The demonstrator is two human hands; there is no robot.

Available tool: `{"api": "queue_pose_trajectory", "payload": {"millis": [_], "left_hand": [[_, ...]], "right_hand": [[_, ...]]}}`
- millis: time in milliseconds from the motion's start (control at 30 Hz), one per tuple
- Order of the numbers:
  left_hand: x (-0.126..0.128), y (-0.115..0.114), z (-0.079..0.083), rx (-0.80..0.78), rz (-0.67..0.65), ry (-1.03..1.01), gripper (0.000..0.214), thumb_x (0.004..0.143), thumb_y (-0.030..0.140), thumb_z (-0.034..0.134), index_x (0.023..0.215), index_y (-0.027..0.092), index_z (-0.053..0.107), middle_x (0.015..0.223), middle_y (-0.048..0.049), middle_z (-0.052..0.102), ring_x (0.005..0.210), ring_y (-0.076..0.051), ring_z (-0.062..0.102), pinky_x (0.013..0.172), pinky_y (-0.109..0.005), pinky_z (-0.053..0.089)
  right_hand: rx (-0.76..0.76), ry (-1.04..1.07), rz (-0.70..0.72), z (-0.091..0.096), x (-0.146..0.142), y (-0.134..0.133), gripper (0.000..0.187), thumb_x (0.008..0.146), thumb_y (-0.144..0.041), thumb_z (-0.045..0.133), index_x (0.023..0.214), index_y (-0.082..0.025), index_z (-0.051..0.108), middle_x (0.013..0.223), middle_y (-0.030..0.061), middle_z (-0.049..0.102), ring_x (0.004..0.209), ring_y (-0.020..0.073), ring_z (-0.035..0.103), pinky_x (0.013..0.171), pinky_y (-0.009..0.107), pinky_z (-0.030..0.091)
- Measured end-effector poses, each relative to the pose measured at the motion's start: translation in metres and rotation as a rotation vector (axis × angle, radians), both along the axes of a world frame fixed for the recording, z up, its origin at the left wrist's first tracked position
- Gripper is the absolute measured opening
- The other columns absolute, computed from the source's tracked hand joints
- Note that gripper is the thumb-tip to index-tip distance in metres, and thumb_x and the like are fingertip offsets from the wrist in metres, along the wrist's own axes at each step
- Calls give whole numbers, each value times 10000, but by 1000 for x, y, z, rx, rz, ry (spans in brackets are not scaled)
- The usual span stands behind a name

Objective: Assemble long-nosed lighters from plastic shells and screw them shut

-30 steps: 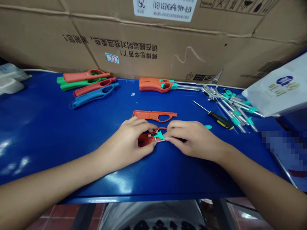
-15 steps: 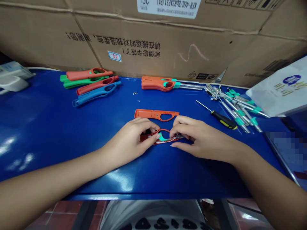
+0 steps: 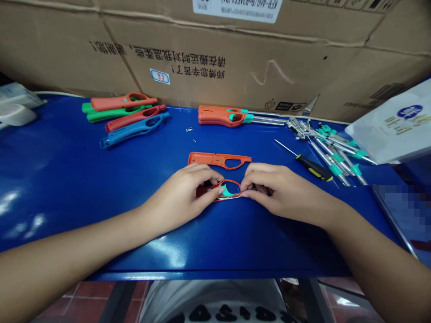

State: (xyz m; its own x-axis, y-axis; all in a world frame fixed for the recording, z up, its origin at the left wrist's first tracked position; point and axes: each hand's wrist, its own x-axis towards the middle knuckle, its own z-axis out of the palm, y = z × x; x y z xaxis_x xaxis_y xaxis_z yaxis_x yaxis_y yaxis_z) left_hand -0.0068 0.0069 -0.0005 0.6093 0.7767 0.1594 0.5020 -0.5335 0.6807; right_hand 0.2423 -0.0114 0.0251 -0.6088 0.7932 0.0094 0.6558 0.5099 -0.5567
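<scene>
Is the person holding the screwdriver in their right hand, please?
No, the screwdriver lies on the blue table, apart from the right hand, which grips a red lighter casing.

tabletop point(image 3: 67, 233): blue, smooth, high gloss, looks like painted metal
red lighter shell point(image 3: 204, 192), on tabletop: smooth plastic, slight sheen
orange lighter shell point(image 3: 215, 159), on tabletop: same plastic, satin
metal tubes point(image 3: 332, 162), on tabletop, right side: bright, polished
screwdriver point(image 3: 314, 168), on tabletop: steel shaft, glossy plastic handle
carton point(image 3: 235, 76), behind tabletop: matt corrugated cardboard, creased
shirt point(image 3: 208, 300), below tabletop: white cloth, matt
</scene>
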Motion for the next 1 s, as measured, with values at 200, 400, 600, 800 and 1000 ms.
{"api": "queue_pose_trajectory", "payload": {"millis": [200, 400, 600, 800, 1000], "left_hand": [[0, 0, -1, 8, 2, 5, 143, 945, 273, 645, 1037, 203, 728, 986, -40, 726, 902, -192, 655, 852, -337, 515], [0, 2, -2, 10, 11, 13, 150, 936, 255, 657, 1053, 191, 727, 968, -28, 715, 881, -178, 650, 798, -309, 503], [0, 0, 1, -2, 0, 6, 160, 955, 264, 628, 1055, 184, 723, 1019, -35, 723, 911, -177, 656, 799, -302, 502], [0, 1, -1, -4, 2, 6, 153, 948, 248, 633, 1054, 184, 723, 1012, -29, 721, 895, -167, 653, 782, -287, 490], [0, 1, -1, 12, -12, 8, 176, 958, 292, 636, 1055, 175, 725, 990, -37, 715, 895, -171, 652, 809, -292, 484]], "right_hand": [[38, -98, -31, 2, -5, -5, 164, 988, -207, 564, 946, -211, 723, 950, 38, 669, 827, 160, 622, 698, 293, 446], [49, -161, -10, 3, -4, -7, 186, 1011, -254, 547, 963, -207, 720, 970, 39, 654, 837, 165, 618, 731, 309, 450], [-31, -49, -90, 0, -7, -5, 60, 935, -174, 633, 882, -202, 632, 901, 2, 627, 752, 127, 569, 670, 272, 407], [-45, 10, -89, 0, -6, -3, 60, 910, -157, 656, 877, -202, 635, 857, -13, 596, 712, 111, 527, 666, 260, 398], [-59, -1, 14, 2, -2, 1, 39, 922, -183, 651, 892, -202, 635, 870, -20, 580, 702, 100, 501, 638, 248, 379]]}}
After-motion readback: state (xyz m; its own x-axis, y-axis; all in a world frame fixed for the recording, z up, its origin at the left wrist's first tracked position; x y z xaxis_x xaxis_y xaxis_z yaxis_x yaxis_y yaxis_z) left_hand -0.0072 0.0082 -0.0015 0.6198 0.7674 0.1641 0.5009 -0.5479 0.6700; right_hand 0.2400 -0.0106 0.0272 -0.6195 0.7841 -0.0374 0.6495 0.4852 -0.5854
